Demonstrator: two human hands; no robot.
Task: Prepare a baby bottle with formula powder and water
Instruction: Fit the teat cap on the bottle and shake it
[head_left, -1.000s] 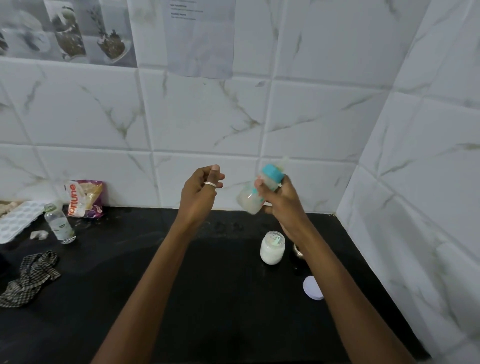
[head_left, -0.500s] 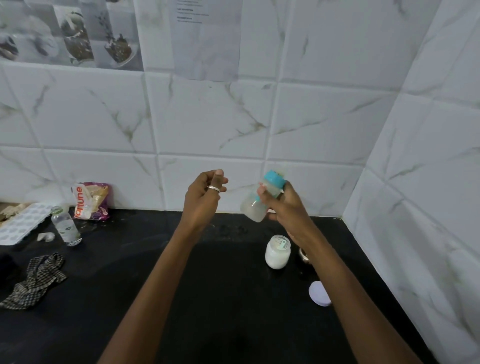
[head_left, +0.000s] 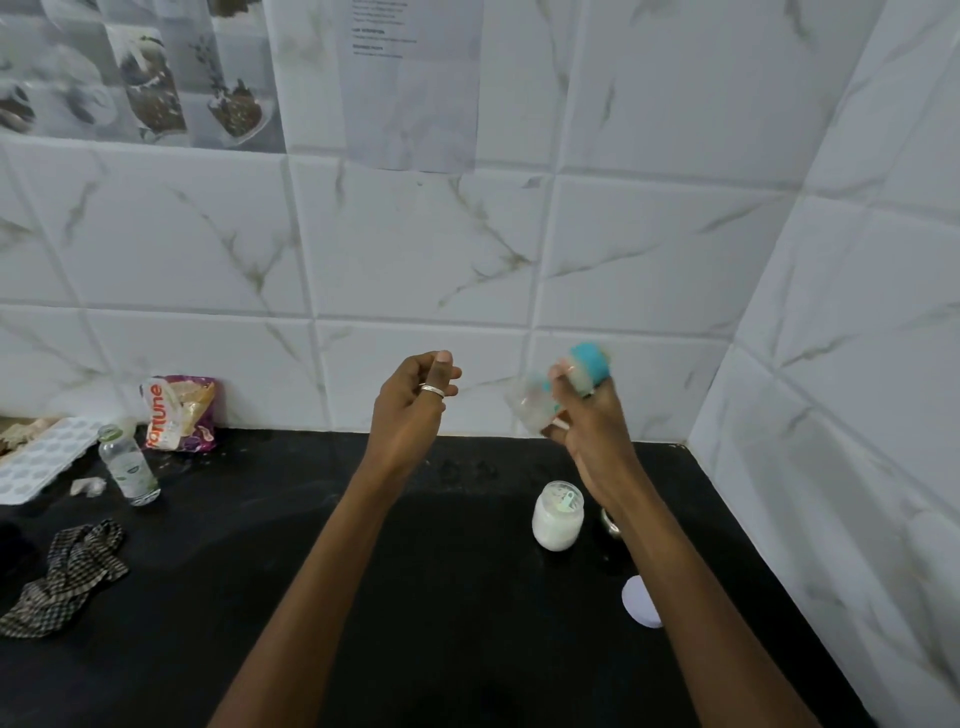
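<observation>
My right hand (head_left: 587, 431) grips a small baby bottle (head_left: 535, 402) with a teal cap, tilted and blurred by motion, with cloudy white liquid inside. It is held in the air above the black counter (head_left: 415, 597). My left hand (head_left: 410, 410) hovers beside it with the fingers curled in and nothing in them; a ring shows on one finger. Below my right hand an open jar of white formula powder (head_left: 557, 517) stands on the counter with a scoop inside. A small water bottle (head_left: 127, 465) stands at the far left.
A white round lid (head_left: 641, 603) lies near the right wall. A checked cloth (head_left: 62, 577), a snack packet (head_left: 179, 413) and a white moulded tray (head_left: 41, 460) sit at the left. Tiled walls close the back and right sides.
The baby bottle in my right hand has shifted and is now motion-blurred, as in shaking. My left hand stays raised and curled. The view has tilted slightly.
</observation>
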